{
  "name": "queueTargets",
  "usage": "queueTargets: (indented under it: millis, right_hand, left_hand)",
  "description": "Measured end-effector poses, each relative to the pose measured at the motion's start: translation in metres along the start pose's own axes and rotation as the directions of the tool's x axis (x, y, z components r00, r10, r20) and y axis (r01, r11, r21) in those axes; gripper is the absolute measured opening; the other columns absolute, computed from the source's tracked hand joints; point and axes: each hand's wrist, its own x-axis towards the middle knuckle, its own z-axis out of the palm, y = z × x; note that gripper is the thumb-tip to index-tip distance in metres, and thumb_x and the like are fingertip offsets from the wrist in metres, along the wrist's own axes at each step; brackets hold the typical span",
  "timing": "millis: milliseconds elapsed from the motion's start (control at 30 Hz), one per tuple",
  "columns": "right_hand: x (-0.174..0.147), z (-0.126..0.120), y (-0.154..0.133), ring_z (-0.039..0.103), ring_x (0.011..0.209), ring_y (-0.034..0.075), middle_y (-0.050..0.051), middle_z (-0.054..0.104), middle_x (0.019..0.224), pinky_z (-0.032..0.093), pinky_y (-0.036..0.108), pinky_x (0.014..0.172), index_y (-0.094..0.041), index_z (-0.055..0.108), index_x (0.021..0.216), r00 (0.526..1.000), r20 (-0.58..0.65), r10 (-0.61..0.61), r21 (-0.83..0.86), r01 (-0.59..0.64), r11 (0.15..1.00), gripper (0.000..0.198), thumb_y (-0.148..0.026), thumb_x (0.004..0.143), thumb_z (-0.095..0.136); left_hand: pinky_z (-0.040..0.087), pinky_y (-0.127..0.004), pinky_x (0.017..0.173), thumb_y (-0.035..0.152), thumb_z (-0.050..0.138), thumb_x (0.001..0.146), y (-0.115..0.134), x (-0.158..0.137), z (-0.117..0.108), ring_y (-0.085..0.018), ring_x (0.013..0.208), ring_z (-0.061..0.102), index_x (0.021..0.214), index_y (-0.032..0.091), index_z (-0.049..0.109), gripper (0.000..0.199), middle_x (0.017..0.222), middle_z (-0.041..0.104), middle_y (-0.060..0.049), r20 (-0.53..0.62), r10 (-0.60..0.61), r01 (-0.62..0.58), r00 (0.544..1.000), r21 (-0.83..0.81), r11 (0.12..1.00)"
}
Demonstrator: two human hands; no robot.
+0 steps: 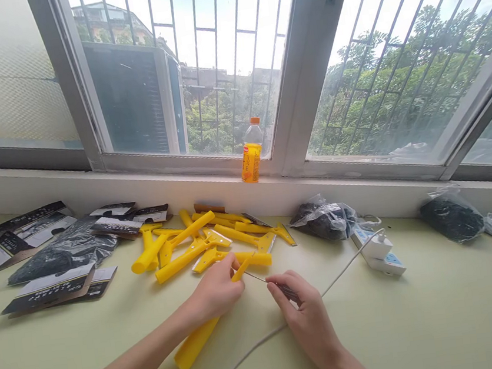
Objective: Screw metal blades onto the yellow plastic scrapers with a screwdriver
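My left hand (pixel 216 294) grips a yellow plastic scraper (pixel 197 341) by its handle, the handle end pointing down toward me. My right hand (pixel 302 308) pinches a thin metal tool (pixel 261 277), its tip touching the head of the held scraper. Just beyond both hands lies a pile of several more yellow scrapers (pixel 203 242) on the pale green table (pixel 421 318).
Dark printed cards (pixel 48 287) and a black plastic bag (pixel 65 252) lie at the left. A bag of dark small parts (pixel 323 218), a white power strip (pixel 378 249) with a cable (pixel 248 356), and another dark bag (pixel 452 217) sit right. An orange bottle (pixel 251 154) stands on the sill.
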Motion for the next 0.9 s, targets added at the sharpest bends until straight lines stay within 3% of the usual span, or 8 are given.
queueTargets:
  millis: [500,733,900]
  right_hand:
    - [-0.0026,0.0018,0.0004,0.059,0.081,0.013,0.006,0.063,0.092,0.047,0.023,0.07,-0.02,0.072,0.1,0.998,0.042,-0.039,-0.05,0.041,0.998,0.035,-0.049,0.101,0.053]
    - [-0.001,0.0013,0.0023,0.06,0.086,0.014,0.006,0.063,0.095,0.048,0.024,0.076,-0.019,0.069,0.102,0.998,-0.049,-0.026,-0.042,0.024,0.999,0.035,-0.05,0.101,0.053]
    - [-0.0026,0.0025,0.0015,0.058,0.082,0.012,0.005,0.061,0.094,0.046,0.023,0.071,-0.021,0.071,0.105,0.998,0.055,-0.03,-0.054,0.033,0.998,0.034,-0.048,0.102,0.051]
  left_hand:
    - [0.034,-0.031,0.069,0.016,0.05,0.074,-0.0009,-0.0008,0.0,-0.019,0.083,0.053,0.087,0.02,0.045,0.014,0.086,0.058,0.0,-0.005,0.014,-0.014,1.0,-0.002,1.0]
    - [0.034,-0.031,0.068,0.017,0.051,0.074,-0.0004,0.0008,-0.0001,-0.019,0.081,0.052,0.086,0.021,0.045,0.014,0.085,0.057,0.0,-0.003,-0.006,0.006,1.0,0.013,1.0]
    - [0.035,-0.032,0.07,0.015,0.05,0.075,0.0034,0.0013,-0.0008,-0.019,0.082,0.051,0.087,0.02,0.045,0.014,0.086,0.057,0.001,-0.001,0.003,-0.003,1.0,0.004,1.0]
